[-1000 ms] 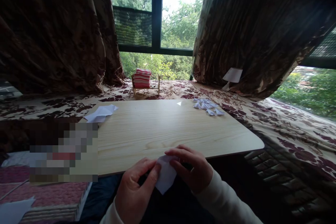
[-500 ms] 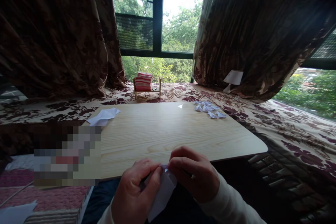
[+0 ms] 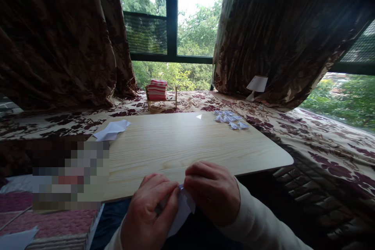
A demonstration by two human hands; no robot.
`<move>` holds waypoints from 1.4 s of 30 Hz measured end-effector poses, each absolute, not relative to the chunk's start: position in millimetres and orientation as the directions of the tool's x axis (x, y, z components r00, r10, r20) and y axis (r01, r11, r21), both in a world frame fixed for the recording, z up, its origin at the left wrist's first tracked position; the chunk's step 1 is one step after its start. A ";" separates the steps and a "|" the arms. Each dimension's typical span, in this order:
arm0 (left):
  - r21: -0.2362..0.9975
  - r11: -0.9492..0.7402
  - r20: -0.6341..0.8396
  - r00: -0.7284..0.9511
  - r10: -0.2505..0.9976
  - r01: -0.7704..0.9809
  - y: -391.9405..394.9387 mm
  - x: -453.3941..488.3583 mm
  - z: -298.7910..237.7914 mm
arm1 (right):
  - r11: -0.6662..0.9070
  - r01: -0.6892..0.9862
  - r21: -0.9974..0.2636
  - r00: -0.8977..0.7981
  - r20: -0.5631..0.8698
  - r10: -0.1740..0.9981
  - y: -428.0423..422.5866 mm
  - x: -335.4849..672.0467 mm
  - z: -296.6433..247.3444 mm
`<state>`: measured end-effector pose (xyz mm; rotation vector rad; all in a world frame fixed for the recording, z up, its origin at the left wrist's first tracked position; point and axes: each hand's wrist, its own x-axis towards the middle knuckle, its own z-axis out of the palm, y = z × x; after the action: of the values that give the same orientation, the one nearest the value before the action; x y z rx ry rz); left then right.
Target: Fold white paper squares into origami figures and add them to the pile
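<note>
Between my two hands hangs a white sheet of paper [image 3: 182, 215], partly folded at its top. My left hand [image 3: 150, 211] pinches its upper left side between thumb and forefinger. At the upper right, the bent fingers of my right hand [image 3: 212, 191] close on the same paper, right beside the left fingertips. Both hands are in front of the near edge of the wooden table [image 3: 152, 144]. The fold itself is mostly covered by my fingers. Several small folded paper pieces [image 3: 230, 119] lie in a cluster at the table's far right corner.
Loose white paper [image 3: 113, 129] lies on the table's far left, and a small white triangle [image 3: 199, 116] near the back edge. Behind stand a little rack with folded red-striped cloths [image 3: 157, 90] and a white lamp [image 3: 257, 84]. More paper [image 3: 19, 238] is on the pink bedding.
My right hand has turned inward, its fingers curling closer over the paper's top. The paper is more hidden now. The whole view has shifted slightly.
</note>
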<state>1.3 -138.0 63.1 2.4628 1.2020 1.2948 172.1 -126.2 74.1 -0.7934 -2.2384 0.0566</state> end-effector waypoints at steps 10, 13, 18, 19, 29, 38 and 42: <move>0.347 -0.733 0.721 0.334 0.607 0.585 -136.6 4.7 64.6 | 0.776 0.577 -0.254 -0.456 0.688 0.565 -128.3 167.0 72.6; 0.330 -0.751 0.734 0.344 0.586 0.572 -135.5 4.8 62.2 | 0.775 0.552 -0.308 -0.433 0.688 0.583 -128.6 167.5 70.0; 0.387 -0.740 0.748 0.283 0.601 0.550 -139.4 4.6 62.7 | 0.702 0.433 -0.566 -0.254 0.670 0.697 -128.1 172.6 60.7; 0.401 -0.739 0.749 0.270 0.605 0.541 -140.9 5.0 62.5 | 0.683 0.389 -0.618 -0.223 0.657 0.721 -128.0 173.1 58.7; 0.764 -0.545 0.559 0.066 0.826 0.346 -147.8 5.7 53.6 | 0.636 0.192 -0.747 -0.134 0.623 0.771 -128.7 168.9 62.8; 0.991 0.027 0.012 0.285 0.958 -0.132 -132.2 2.8 55.6 | 0.570 0.212 -0.794 -0.229 0.526 0.819 -130.4 171.0 64.3; 0.991 0.032 0.013 0.339 0.941 -0.126 -130.0 -0.1 53.0 | 0.530 0.168 -0.831 -0.164 0.507 0.846 -127.5 168.9 53.5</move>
<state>-0.1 -130.0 53.0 1.2517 0.8649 1.0045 168.9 -127.5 53.5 -0.8715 -1.6536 0.7584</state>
